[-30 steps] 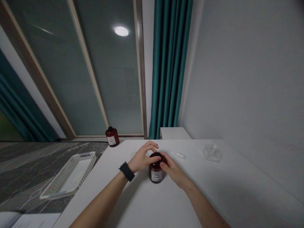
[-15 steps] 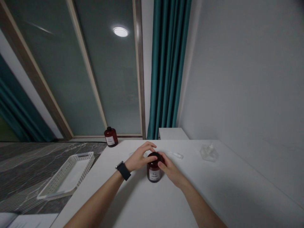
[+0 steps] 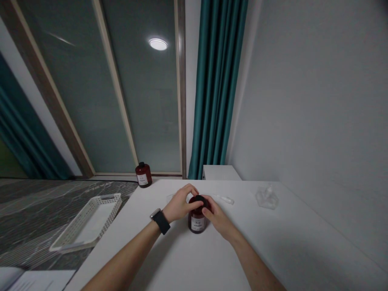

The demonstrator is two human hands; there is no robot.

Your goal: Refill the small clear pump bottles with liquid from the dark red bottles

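A dark red-brown bottle [image 3: 197,224] with a white label stands upright on the white table, between my hands. My left hand [image 3: 181,205], with a black watch above the wrist, has its thumb and fingers closed around the bottle's black cap [image 3: 198,199]. My right hand [image 3: 217,216] grips the bottle's right shoulder, its thumb in front and fingers curled behind. Just past the hands lies a clear plastic piece [image 3: 226,199], partly hidden. Another bottle [image 3: 143,178] of the same look, black cap on, stands at the table's far left corner.
Crumpled clear plastic [image 3: 266,198] lies on the right of the white table [image 3: 273,246]. A white perforated basket [image 3: 83,208] is left of the table, and an open book [image 3: 42,279] at lower left. A white cabinet [image 3: 221,172] stands beyond the far edge, by the wall and green curtain.
My left wrist has turned slightly and the left thumb has slid a little right across the cap. The right hand stays on the bottle. The camera view has shifted slightly.
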